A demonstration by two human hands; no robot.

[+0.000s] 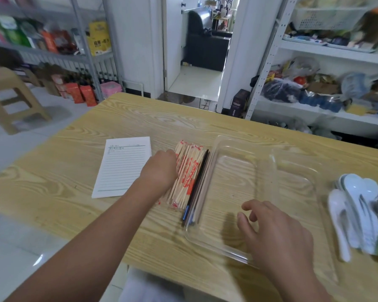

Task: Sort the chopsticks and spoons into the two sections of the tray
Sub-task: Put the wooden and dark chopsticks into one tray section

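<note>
Head view: left hand (pixel 159 168) curled on chopsticks (pixel 188 177); right hand (pixel 277 234) loosely spread over tray (pixel 234 177).

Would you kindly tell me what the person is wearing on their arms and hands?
Nothing is worn that shows. The left hand and right hand are bare, with no gloves, rings or bracelets in view; the left forearm and right forearm are uncovered to the picture's edge, with no sleeve or watch.

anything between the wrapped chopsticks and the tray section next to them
Only a few dark chopsticks lying along the tray's left edge, right beside the wrapped chopsticks. The right hand hovers over that section's near end.
</note>
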